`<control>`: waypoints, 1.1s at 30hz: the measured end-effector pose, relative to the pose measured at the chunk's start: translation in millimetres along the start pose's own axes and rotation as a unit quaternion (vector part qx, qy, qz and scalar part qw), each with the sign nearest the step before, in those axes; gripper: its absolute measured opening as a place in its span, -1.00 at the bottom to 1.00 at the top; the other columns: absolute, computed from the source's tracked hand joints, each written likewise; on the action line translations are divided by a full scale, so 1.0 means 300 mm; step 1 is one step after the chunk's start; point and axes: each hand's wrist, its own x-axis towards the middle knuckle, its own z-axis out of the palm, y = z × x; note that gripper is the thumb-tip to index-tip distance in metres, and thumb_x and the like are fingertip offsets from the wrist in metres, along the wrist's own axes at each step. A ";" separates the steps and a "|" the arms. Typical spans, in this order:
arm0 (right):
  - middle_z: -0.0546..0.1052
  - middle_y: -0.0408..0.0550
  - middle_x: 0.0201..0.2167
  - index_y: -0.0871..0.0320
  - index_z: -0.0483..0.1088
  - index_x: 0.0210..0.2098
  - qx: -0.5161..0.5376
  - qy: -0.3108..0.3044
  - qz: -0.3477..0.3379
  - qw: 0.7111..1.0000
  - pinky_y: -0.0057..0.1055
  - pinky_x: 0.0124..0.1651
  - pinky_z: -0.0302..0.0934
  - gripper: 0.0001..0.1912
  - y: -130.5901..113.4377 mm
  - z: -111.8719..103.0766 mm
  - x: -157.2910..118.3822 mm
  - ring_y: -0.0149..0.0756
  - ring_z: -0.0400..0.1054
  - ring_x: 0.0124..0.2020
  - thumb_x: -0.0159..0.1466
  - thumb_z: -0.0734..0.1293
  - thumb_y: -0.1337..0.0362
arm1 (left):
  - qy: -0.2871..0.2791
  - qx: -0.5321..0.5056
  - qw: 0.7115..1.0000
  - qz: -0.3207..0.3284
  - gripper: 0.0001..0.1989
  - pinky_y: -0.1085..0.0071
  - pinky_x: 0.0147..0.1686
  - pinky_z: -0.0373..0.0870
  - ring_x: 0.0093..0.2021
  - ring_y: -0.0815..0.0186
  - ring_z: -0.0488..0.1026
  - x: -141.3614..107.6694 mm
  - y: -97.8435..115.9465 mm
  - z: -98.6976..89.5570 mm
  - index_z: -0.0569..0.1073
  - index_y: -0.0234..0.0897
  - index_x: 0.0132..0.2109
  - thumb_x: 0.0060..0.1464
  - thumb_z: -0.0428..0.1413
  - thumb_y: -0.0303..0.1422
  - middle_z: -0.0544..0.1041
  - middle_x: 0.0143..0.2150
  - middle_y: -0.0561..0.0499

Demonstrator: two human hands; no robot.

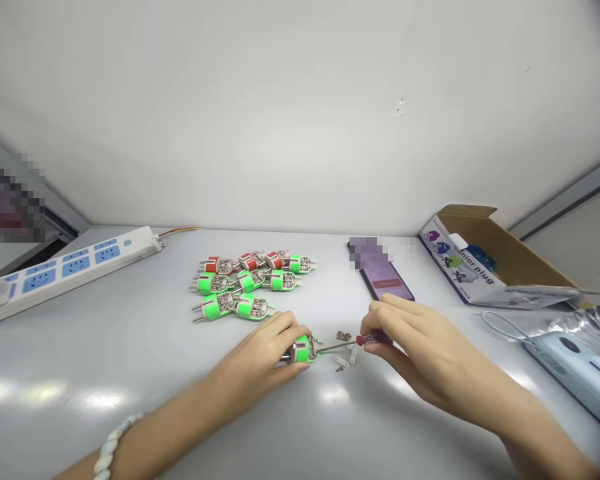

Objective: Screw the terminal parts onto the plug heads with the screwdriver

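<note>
Two bare hands work at lower center of the frame, above a white tabletop [130, 373]. The left hand [257, 353] is closed around a green plug [303, 350], fingers curled over its body, pins pointing left; the grip reads as bracing, keeping the body steady with its open metal end turned toward the other hand. The right hand [410, 340] pinches a red-handled screwdriver [366, 340] between thumb and fingertips, with the other fingers loosely curved, and its thin shaft reaches to that open end. A fingertip pinch probably allows fine control of the tip. Small loose parts [347, 350], metal and white, lie just right of the plug, below the shaft, likely kept there to be within easy reach. Above the hands, a cluster of nine plugs [250, 283], red and green, lies in loose rows with pins mostly leftward. A white-and-blue power strip [70, 273] sits at upper left, a phone [387, 280] right of the cluster, and an open cardboard box [495, 253] at upper right.
</note>
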 end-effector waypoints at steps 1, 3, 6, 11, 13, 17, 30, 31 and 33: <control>0.41 -0.13 -0.46 0.09 0.23 -0.29 -0.023 0.017 -0.017 0.999 -0.35 -0.42 0.05 -0.82 0.004 0.006 0.001 -0.27 0.23 -0.46 0.48 0.20 0.37 | -0.001 0.002 1.000 0.000 -0.79 0.38 -0.19 0.39 -0.14 0.21 0.42 0.000 0.000 0.001 0.44 -0.15 0.06 0.30 0.13 -0.39 0.43 -0.12 0.00; 0.34 -0.16 -0.55 0.08 0.21 -0.36 -0.072 0.054 -0.051 0.995 -0.33 -0.45 -0.04 -0.75 0.012 0.017 0.004 -0.28 0.14 -0.52 0.48 0.23 0.32 | -0.006 0.007 1.000 0.001 -0.77 0.38 -0.20 0.39 -0.14 0.20 0.42 0.002 -0.001 0.002 0.43 -0.16 0.07 0.29 0.15 -0.41 0.43 -0.12 0.00; 0.37 -0.14 -0.51 0.09 0.24 -0.33 -0.079 0.049 -0.039 0.995 -0.33 -0.44 0.00 -0.79 0.012 0.014 0.001 -0.26 0.18 -0.50 0.48 0.23 0.32 | -0.015 0.012 1.000 0.000 -0.75 0.37 -0.19 0.39 -0.13 0.20 0.41 0.004 0.001 0.000 0.43 -0.19 0.08 0.28 0.16 -0.43 0.42 -0.12 -0.01; 0.45 -0.07 -0.27 0.10 0.23 -0.17 0.028 -0.042 0.049 0.997 -0.36 -0.30 0.19 -0.91 0.007 -0.010 -0.013 -0.26 0.32 -0.31 0.46 0.19 0.41 | -0.008 0.004 1.000 -0.001 -0.77 0.38 -0.19 0.40 -0.12 0.20 0.42 0.001 0.006 -0.004 0.43 -0.16 0.08 0.30 0.14 -0.41 0.44 -0.10 -0.01; 0.42 -0.10 -0.35 0.09 0.22 -0.24 0.019 -0.031 0.039 0.999 -0.37 -0.35 0.13 -0.85 0.007 -0.005 -0.013 -0.27 0.27 -0.36 0.48 0.17 0.41 | -0.006 0.008 1.000 0.004 -0.78 0.38 -0.20 0.40 -0.13 0.20 0.42 -0.001 0.009 -0.003 0.43 -0.15 0.07 0.30 0.13 -0.40 0.44 -0.10 -0.01; 0.37 -0.13 -0.50 0.11 0.23 -0.31 -0.042 0.041 -0.038 0.998 -0.34 -0.42 -0.02 -0.80 0.004 0.020 -0.001 -0.28 0.14 -0.47 0.49 0.20 0.36 | -0.008 0.021 1.000 0.002 -0.79 0.38 -0.21 0.40 -0.14 0.19 0.41 0.001 0.014 0.000 0.44 -0.18 0.06 0.30 0.12 -0.41 0.42 -0.12 -0.01; 0.40 -0.05 -0.33 0.14 0.31 -0.24 -0.040 -0.018 -0.045 0.998 -0.32 -0.32 0.03 -0.73 -0.001 -0.007 -0.008 -0.23 0.15 -0.36 0.40 0.13 0.61 | -0.004 -0.021 1.000 -0.004 -0.72 0.37 -0.14 0.39 -0.11 0.20 0.43 -0.002 -0.003 0.007 0.45 -0.18 0.08 0.25 0.20 -0.44 0.43 -0.11 -0.01; 0.38 -0.05 -0.35 0.15 0.32 -0.26 -0.052 -0.010 -0.055 0.997 -0.32 -0.33 0.00 -0.70 -0.004 -0.003 -0.006 -0.24 0.12 -0.37 0.39 0.12 0.63 | 0.001 -0.024 1.000 0.001 -0.72 0.37 -0.14 0.39 -0.11 0.20 0.43 -0.004 -0.004 0.010 0.45 -0.18 0.08 0.24 0.20 -0.45 0.43 -0.11 -0.01; 0.35 -0.06 -0.41 0.16 0.34 -0.30 -0.071 0.000 -0.072 0.995 -0.31 -0.34 -0.05 -0.70 -0.015 0.007 -0.001 -0.25 0.06 -0.40 0.39 0.13 0.62 | 0.008 -0.028 1.000 0.009 -0.71 0.36 -0.13 0.39 -0.10 0.20 0.42 -0.007 -0.005 0.015 0.44 -0.17 0.10 0.26 0.18 -0.46 0.42 -0.10 -0.01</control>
